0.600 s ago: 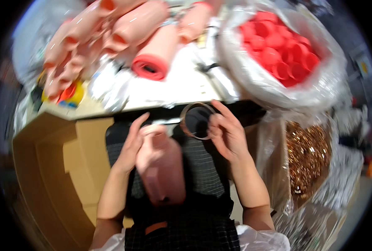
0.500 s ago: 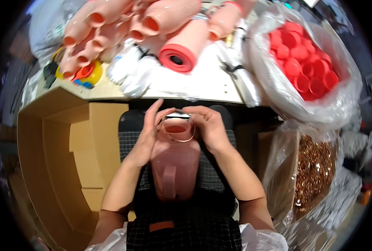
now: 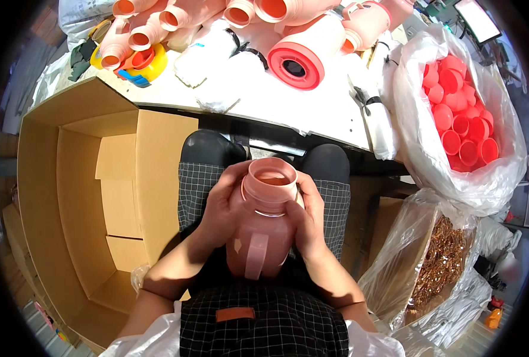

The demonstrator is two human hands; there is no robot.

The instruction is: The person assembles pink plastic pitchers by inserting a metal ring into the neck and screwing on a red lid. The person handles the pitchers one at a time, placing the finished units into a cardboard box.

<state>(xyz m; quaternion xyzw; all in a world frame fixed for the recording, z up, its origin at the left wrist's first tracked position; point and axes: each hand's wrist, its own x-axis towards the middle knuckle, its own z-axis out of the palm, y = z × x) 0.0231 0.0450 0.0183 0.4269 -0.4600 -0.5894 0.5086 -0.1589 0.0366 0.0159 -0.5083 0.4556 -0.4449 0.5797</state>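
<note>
A pink thermos jug body [image 3: 275, 233] with a handle stands upright in my lap, its round open mouth facing up. A thin shiny metal ring [image 3: 269, 213] sits around the base of its neck; part of it is hidden by my fingers. My left hand [image 3: 221, 207] is wrapped round the left side of the jug's shoulder. On the opposite side my right hand [image 3: 309, 215] grips the shoulder, its thumb pressing near the ring.
An open cardboard box [image 3: 80, 202] stands at my left. Ahead, a white table [image 3: 336, 113] bears several pink jug bodies [image 3: 315, 38] and a yellow tape roll [image 3: 156, 66]. At right are a plastic bag of red cups [image 3: 468, 152] and a bag-lined box of copper-coloured rings [image 3: 440, 262].
The ring, held by both hands at the mouth before, now lies lower around the neck. Both hands have moved down onto the jug's shoulder. The view has shifted too.
</note>
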